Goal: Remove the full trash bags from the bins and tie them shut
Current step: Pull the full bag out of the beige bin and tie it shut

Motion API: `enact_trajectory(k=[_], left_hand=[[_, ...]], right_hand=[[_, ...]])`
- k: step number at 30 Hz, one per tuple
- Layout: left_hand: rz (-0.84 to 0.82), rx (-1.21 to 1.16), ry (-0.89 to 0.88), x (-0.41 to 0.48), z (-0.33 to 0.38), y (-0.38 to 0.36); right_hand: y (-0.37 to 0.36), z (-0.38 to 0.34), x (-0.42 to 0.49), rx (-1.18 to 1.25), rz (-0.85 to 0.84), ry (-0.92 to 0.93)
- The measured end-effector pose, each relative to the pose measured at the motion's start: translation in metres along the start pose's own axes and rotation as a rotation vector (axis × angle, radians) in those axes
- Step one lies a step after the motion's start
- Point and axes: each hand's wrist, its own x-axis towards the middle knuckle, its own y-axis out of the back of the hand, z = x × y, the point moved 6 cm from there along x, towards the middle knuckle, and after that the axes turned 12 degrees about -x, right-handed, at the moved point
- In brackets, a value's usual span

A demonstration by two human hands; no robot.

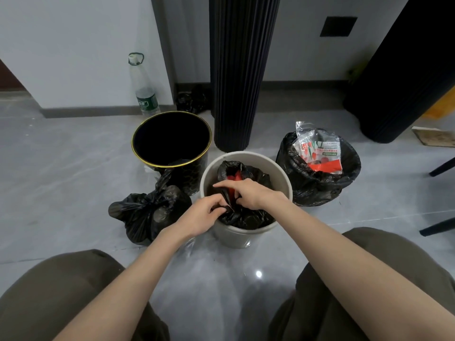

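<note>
Black plastic recurs: a knotted bag (147, 212) lies on the grey floor (61, 168) left of the beige bin (236, 238). A gold-rimmed black bin (172, 139) stands behind the knotted bag. Right of a ribbed dark column (238, 70), a lined bin (317, 185) holds printed packaging (317, 151). The unknotted bag (248, 217) sits inside the beige bin. Both forearms reach forward; left hand (202, 215) and right hand (248, 193) meet at its mouth, fingers curled, pinching gathered plastic.

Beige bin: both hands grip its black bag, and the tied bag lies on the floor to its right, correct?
No. Head view: the tied bag lies left of the beige bin; left hand and right hand do grip its black bag.
</note>
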Motion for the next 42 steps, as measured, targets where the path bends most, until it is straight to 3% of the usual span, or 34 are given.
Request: enact_trajectory(k=[4, 10, 14, 21, 24, 26, 28, 32, 35, 42], left_hand=[[-0.025, 0.025, 0.011, -0.005, -0.001, -0.001], [-0.001, 0.011, 0.016, -0.012, 0.0, 0.003], [0.103, 0.027, 0.011, -0.011, 0.009, 0.012], [0.346, -0.064, 0.151, -0.012, 0.009, 0.035], [0.424, -0.345, 0.44, -0.021, -0.002, 0.031], [0.362, -0.542, 0.659, -0.026, -0.013, 0.016], [0.259, -0.638, 0.758, -0.027, -0.019, -0.003], [0.126, -0.61, 0.782, -0.021, -0.026, -0.029], [0.179, -0.634, 0.78, -0.015, -0.034, -0.031], [0.301, -1.035, 0.769, -0.003, -0.028, -0.036]], right_hand=[[-0.003, 0.005, 0.007, -0.047, -0.003, -0.059], [-0.005, 0.002, 0.009, -0.014, 0.164, -0.094], [-0.001, 0.007, 0.001, 0.067, 0.287, -0.142], [0.018, 0.013, -0.038, 0.38, 0.607, -0.274], [0.019, 0.023, -0.047, 0.596, 0.678, -0.364], [0.014, 0.03, -0.049, 0.857, 0.701, -0.45], [0.007, 0.034, -0.051, 1.141, 0.688, -0.532], [0.002, 0.032, -0.05, 1.492, 0.58, -0.57], [0.013, 0.03, -0.049, 1.59, 0.559, -0.525], [0.074, 0.036, -0.071, 1.747, 0.691, -0.396]])
